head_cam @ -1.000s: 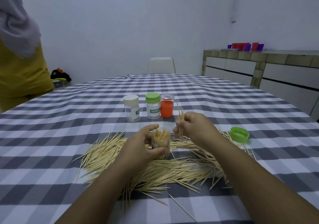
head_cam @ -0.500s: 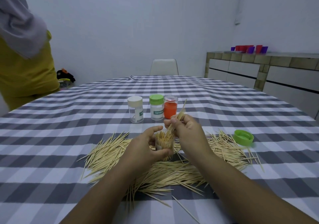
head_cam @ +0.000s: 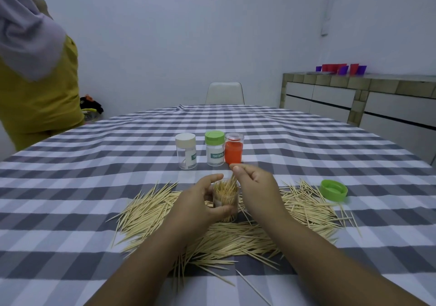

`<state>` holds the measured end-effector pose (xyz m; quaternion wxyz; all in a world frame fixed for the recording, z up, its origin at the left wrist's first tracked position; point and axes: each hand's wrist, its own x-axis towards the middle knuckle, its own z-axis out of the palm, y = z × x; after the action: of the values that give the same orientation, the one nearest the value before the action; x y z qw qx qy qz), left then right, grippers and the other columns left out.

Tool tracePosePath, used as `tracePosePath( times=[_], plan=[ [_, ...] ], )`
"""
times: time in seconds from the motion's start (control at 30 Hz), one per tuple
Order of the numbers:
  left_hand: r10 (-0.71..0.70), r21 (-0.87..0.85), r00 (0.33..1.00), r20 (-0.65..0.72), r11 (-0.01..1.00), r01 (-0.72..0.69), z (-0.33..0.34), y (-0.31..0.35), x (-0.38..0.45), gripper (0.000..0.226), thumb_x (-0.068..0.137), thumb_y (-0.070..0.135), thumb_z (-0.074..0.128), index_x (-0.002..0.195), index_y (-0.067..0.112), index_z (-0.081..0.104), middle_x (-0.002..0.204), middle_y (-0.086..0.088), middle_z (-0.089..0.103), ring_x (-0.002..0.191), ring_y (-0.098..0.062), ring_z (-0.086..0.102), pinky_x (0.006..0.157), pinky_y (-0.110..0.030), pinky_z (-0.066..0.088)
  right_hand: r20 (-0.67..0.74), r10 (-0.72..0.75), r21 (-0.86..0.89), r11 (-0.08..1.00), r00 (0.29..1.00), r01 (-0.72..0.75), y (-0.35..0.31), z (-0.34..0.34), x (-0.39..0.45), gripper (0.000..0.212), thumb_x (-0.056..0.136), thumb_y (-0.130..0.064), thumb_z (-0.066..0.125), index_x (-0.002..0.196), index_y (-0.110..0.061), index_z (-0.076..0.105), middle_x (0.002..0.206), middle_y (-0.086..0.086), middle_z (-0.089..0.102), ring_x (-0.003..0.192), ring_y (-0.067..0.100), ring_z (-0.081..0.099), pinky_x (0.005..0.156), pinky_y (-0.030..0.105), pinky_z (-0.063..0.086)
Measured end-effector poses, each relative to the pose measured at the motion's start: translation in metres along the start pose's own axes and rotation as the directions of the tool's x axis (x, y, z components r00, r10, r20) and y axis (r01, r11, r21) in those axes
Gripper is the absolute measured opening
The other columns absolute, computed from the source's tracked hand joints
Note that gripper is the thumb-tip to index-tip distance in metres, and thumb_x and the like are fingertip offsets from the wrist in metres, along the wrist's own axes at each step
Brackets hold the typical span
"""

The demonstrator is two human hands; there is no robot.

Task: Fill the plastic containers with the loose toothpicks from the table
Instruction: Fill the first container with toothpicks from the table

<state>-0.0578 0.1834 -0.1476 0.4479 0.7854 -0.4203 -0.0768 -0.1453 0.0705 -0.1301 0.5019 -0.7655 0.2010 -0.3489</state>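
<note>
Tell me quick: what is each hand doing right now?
Left hand: grips the open container, already packed with toothpicks.
Right hand: pinches a few toothpicks, their lower ends in the container's mouth.

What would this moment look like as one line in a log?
left hand: holds jar | right hand: pinches toothpicks into jar | pile: on table | lid: off, right
</note>
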Motion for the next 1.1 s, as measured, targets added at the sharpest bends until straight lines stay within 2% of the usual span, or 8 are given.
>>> tracePosePath(
  times=[0.13, 0.33, 0.47, 0.6, 0.67, 0.8, 0.93, 1.1],
  plan=[
    [0.007, -0.004, 1.000, 0.001, 1.000, -0.007, 0.000, 0.000, 0.001, 0.074, 0.071, 0.030, 0.082, 0.135, 0.037, 0.046, 0.086, 0.014, 0.068, 0.082, 0.011, 0.061, 0.069, -0.005, 0.043, 0.008, 0.011, 0.012, 1.000, 1.000, -0.011, 0.002, 0.003, 0.000, 0.021, 0.093, -0.021, 0.057, 0.109, -0.022, 0.070, 0.108, -0.008, 0.067, 0.104, 0.011, 0.061, 0.090, 0.034, 0.052],
    [0.006, -0.006, 1.000, -0.001, 1.000, -0.006, 0.000, 0.001, -0.001, 0.073, 0.072, 0.031, 0.082, 0.134, 0.040, 0.044, 0.086, 0.016, 0.066, 0.083, 0.012, 0.060, 0.071, -0.007, 0.043, -0.095, -0.076, 0.016, 0.997, 0.993, 0.078, 0.007, 0.001, 0.004, 0.012, 0.088, -0.032, 0.064, 0.099, -0.037, 0.067, 0.107, -0.012, 0.066, 0.110, 0.010, 0.056, 0.098, 0.041, 0.046],
    [0.011, 0.005, 1.000, 0.000, 1.000, -0.011, -0.002, 0.002, -0.001, 0.065, 0.073, 0.029, 0.081, 0.125, 0.046, 0.046, 0.077, 0.012, 0.064, 0.078, 0.009, 0.059, 0.063, -0.004, 0.042, 0.043, -0.230, -0.237, 0.943, 0.972, 0.234, 0.010, 0.001, 0.004, 0.032, 0.092, -0.038, 0.057, 0.122, -0.048, 0.055, 0.126, -0.020, 0.051, 0.125, 0.005, 0.038, 0.104, 0.036, 0.027],
    [0.011, 0.002, 1.000, -0.001, 1.000, -0.011, -0.002, 0.002, -0.001, 0.062, 0.072, 0.030, 0.081, 0.122, 0.045, 0.047, 0.083, 0.013, 0.066, 0.079, 0.009, 0.060, 0.063, -0.004, 0.043, 0.058, -0.354, -0.478, 0.811, 0.933, 0.337, 0.017, 0.002, 0.003, 0.035, 0.089, -0.052, 0.043, 0.112, -0.041, 0.067, 0.130, -0.016, 0.051, 0.127, 0.005, 0.034, 0.092, 0.028, 0.013],
    [0.008, -0.004, 1.000, -0.002, 1.000, -0.008, -0.002, 0.002, -0.001, 0.062, 0.073, 0.028, 0.081, 0.121, 0.047, 0.046, 0.083, 0.012, 0.066, 0.079, 0.009, 0.059, 0.063, -0.003, 0.043, 0.025, -0.390, -0.479, 0.803, 0.920, 0.354, 0.020, 0.003, 0.003, 0.045, 0.085, -0.058, 0.037, 0.107, -0.037, 0.070, 0.127, -0.015, 0.056, 0.126, 0.005, 0.038, 0.093, 0.027, 0.013],
    [0.007, -0.006, 1.000, -0.009, 1.000, -0.007, -0.001, 0.000, 0.000, 0.067, 0.072, 0.029, 0.081, 0.129, 0.041, 0.048, 0.078, 0.015, 0.065, 0.078, 0.011, 0.060, 0.068, -0.008, 0.043, -0.008, -0.458, -0.417, 0.810, 0.889, 0.413, 0.022, 0.001, 0.004, 0.052, 0.089, -0.056, 0.030, 0.118, -0.032, 0.066, 0.125, -0.017, 0.059, 0.126, 0.000, 0.036, 0.097, 0.017, 0.009],
    [0.007, -0.021, 1.000, 0.000, 1.000, -0.007, 0.000, -0.002, 0.001, 0.069, 0.071, 0.030, 0.082, 0.132, 0.036, 0.050, 0.085, 0.014, 0.068, 0.080, 0.008, 0.062, 0.073, -0.014, 0.048, 0.057, -0.450, -0.426, 0.796, 0.891, 0.429, 0.029, 0.000, 0.007, 0.060, 0.090, -0.054, 0.023, 0.098, -0.027, 0.076, 0.123, -0.017, 0.062, 0.128, -0.001, 0.033, 0.100, 0.022, 0.009],
    [-0.008, -0.039, 1.000, -0.007, 0.999, 0.008, 0.001, -0.004, 0.001, 0.072, 0.068, 0.031, 0.084, 0.131, 0.037, 0.048, 0.090, 0.016, 0.068, 0.084, 0.011, 0.061, 0.072, -0.008, 0.045, -0.057, -0.449, -0.330, 0.851, 0.892, 0.408, 0.030, -0.003, 0.009, 0.052, 0.091, -0.052, 0.028, 0.099, -0.029, 0.074, 0.111, -0.027, 0.058, 0.121, -0.004, 0.036, 0.100, 0.018, 0.012]
  ],
)
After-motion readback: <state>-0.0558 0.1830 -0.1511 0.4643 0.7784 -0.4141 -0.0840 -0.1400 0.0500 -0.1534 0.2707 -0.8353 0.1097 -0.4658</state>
